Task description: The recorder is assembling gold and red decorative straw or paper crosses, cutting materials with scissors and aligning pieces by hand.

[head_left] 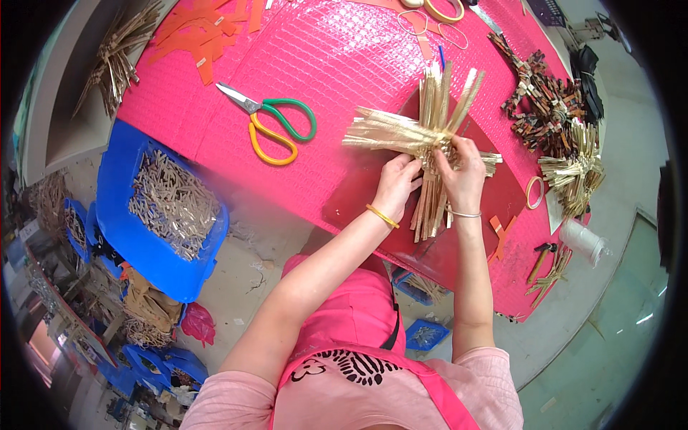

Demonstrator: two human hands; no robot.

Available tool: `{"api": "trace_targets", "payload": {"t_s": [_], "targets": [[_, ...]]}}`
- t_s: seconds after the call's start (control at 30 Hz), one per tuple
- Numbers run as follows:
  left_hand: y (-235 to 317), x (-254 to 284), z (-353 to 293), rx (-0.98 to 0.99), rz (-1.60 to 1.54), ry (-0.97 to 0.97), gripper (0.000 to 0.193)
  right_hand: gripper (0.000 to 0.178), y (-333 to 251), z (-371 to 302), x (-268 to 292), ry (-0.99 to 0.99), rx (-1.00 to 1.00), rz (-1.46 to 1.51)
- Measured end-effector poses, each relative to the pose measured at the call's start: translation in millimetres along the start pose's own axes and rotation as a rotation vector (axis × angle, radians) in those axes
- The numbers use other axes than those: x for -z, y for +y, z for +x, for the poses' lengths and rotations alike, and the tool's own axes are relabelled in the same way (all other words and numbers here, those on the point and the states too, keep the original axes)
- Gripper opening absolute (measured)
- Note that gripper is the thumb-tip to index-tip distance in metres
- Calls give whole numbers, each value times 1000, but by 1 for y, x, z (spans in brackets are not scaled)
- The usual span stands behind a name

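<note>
A cross of shiny gold strips (383,132), woven together at its middle, lies over a dark red board (358,190) on the pink table. My left hand (396,185) pinches the strips just below and left of the crossing. From the right, my right hand (464,174) grips the woven centre, thumb and fingers closed on the strips. The strip ends fan out to all sides. Scissors (276,122) with one green and one yellow handle lie to the left, blades apart.
A blue bin (115,186) of short cut pieces stands at the left. Orange strips (204,36) lie at the far left, dark woven strips (541,93) and another gold bundle (577,168) at the right. A white spool (582,240) and a hammer (541,261) sit by the right edge.
</note>
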State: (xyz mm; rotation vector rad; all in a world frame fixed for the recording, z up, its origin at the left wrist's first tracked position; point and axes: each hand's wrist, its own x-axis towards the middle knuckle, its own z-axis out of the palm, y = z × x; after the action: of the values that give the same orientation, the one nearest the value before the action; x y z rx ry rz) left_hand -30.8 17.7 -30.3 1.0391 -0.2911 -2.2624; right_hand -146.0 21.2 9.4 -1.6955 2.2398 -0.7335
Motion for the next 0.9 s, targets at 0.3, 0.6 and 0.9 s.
{"api": "trace_targets", "payload": {"t_s": [0.3,0.6,0.9], "targets": [[18,-4,17,-68,-214,-10,25,25,-21,6,-9,7,-11,-72],[9,2,8,-217,190,76,27,33,-25,-3,-23,8,-37,-212],[44,-14,-37,-212,-40,-207,29,30,-75,-19,11,-57,108,-13]]}}
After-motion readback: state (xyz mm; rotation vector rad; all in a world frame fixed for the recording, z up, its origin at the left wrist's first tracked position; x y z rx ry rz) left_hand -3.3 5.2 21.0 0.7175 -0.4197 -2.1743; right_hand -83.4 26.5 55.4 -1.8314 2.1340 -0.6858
